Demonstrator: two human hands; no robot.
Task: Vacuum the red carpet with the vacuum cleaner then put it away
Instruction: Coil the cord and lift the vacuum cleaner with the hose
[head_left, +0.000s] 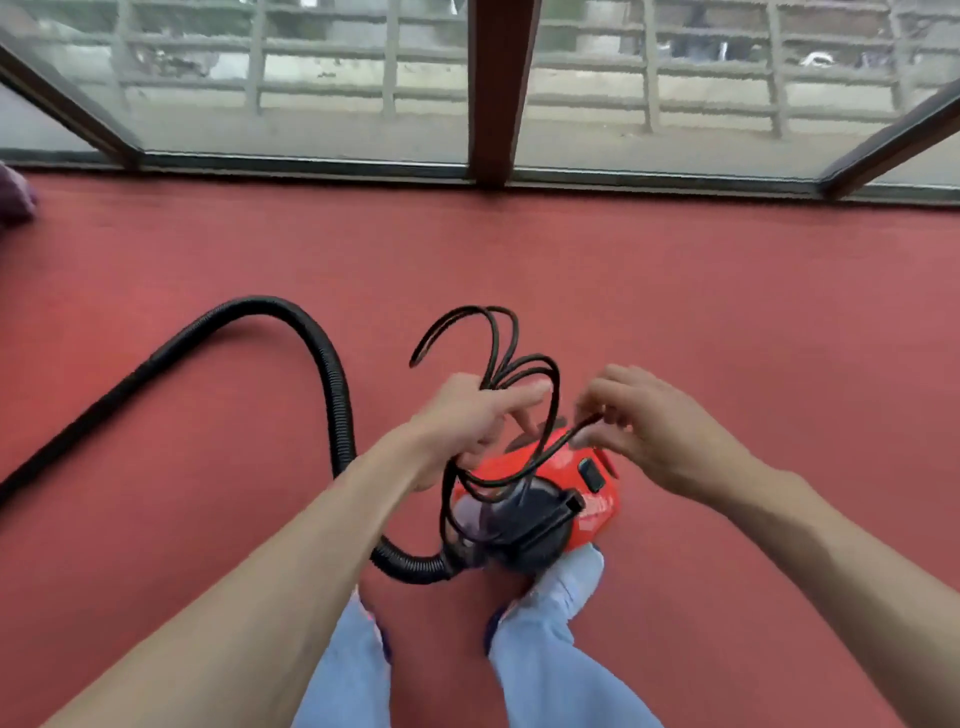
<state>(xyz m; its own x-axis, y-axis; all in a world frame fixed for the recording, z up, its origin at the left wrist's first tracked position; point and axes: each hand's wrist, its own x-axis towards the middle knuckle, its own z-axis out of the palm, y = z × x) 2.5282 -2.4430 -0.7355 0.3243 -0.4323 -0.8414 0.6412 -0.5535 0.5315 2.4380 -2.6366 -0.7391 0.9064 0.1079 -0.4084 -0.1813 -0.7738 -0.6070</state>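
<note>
A small red and black vacuum cleaner (582, 499) stands on the red carpet (675, 322) just in front of my feet. Its ribbed black hose (332, 379) leaves the front, arcs up and runs off to the left edge. My left hand (467, 421) grips a bundle of black power cord (498, 343) loops held above the vacuum. My right hand (649, 421) pinches a strand of the same cord between thumb and fingers, right above the vacuum's top.
Large glass windows with dark frames (498, 93) line the far edge of the carpet. A purple object (15, 197) peeks in at the left edge. Open carpet lies to the right and ahead. My legs in light blue trousers (545, 649) stand below.
</note>
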